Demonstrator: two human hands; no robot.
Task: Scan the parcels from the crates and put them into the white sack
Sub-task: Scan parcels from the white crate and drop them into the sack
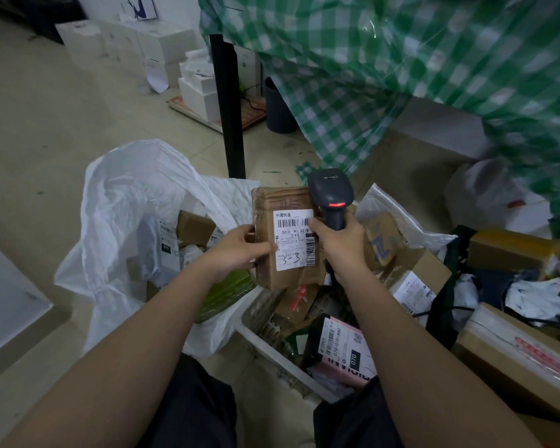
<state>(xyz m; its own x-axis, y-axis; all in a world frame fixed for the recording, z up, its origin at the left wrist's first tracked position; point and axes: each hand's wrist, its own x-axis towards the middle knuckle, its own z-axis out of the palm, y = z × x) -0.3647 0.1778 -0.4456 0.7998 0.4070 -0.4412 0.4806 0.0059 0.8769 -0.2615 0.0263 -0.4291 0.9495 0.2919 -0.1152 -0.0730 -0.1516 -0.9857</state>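
Our left hand [240, 250] pinches the brown taped parcel [285, 237] by its left edge, above the crate [262, 334] and beside the white sack [136, 202]. Our right hand [340, 240] is wrapped round the scanner [330, 195]. The parcel looks light, stiff, tape-slick — we judge an edge grip clear of the label [293, 239] best.

The crate [256, 331] sits in front of the person; the sack [126, 195] stands open just to its left with parcels inside. Above the crate's far end the left hand [240, 247] holds a parcel [285, 237], with the right hand [340, 240] and its scanner [332, 197] just right of it. More boxes lie right of the crate, and a table leg [228, 108] stands beyond it.
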